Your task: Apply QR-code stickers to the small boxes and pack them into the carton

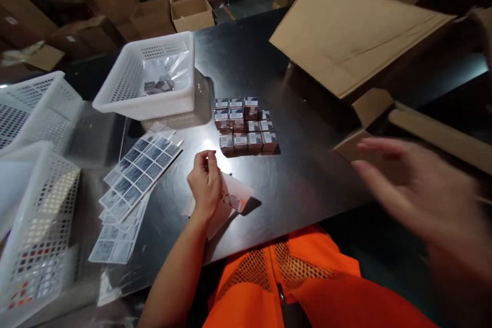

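Observation:
My left hand (206,180) is closed, thumb against curled fingers, above a white sheet with an orange printed patch (239,202). Whatever those fingers may hold is hidden. Just beyond it stand several small shiny boxes with barcode labels (248,139), grouped in rows on the metal table (307,174). Blurred by motion at the right, my right hand (421,189) has thumb and fingers apart and nothing visible between them. It is nearest to a small open cardboard box (372,107). Printed label sheets (138,174) lie fanned out left of my left hand.
A white plastic basket (154,107) with a few small boxes and clear plastic inside stands at the back left. More white baskets (49,205) line the left side. A large open carton (353,31) sits at the back right. Cardboard boxes (192,10) stand on the floor beyond.

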The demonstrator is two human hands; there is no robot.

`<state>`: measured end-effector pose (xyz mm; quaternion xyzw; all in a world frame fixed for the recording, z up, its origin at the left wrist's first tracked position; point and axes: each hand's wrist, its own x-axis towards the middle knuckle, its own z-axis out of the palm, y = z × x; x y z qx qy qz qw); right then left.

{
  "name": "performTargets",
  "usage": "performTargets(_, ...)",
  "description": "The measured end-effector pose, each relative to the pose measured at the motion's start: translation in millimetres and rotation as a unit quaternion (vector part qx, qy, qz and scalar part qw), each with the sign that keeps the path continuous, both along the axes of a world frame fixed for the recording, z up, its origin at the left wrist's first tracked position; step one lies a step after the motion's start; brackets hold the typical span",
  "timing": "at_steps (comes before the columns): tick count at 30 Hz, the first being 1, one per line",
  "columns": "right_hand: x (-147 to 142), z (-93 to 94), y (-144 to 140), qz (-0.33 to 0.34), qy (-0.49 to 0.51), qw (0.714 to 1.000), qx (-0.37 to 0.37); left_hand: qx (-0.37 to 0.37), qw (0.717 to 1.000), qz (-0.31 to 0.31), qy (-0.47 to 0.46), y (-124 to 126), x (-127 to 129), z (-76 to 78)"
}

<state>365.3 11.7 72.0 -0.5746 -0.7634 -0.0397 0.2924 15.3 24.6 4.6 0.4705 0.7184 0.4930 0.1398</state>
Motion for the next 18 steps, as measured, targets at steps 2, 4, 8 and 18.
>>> performTargets(2, -77.0, -13.7, -9.8, 0.164, 0.05, 0.985, -0.012, -0.004, 1.0, 0.014, 0.007, 0.4, -0.8, 0.4)
performTargets(4, -141.8, -28.9, -4.9, 0.298, 0.049, 0.949, -0.086, -0.01, 1.0, 0.016, -0.019, 1.5, -2.4, 0.7)
performTargets(8, -198.7, -47.9, 23.4, 0.321, 0.023, 0.928, -0.188, -0.004, 0.996, 0.007, -0.092, 6.4, -10.9, 1.1)
performTargets(18, -169.3, -63.0, 64.5, 0.203, 0.352, 0.825, -0.393, -0.069, 0.923, -0.223, -0.305, 10.2, -33.8, 11.6)
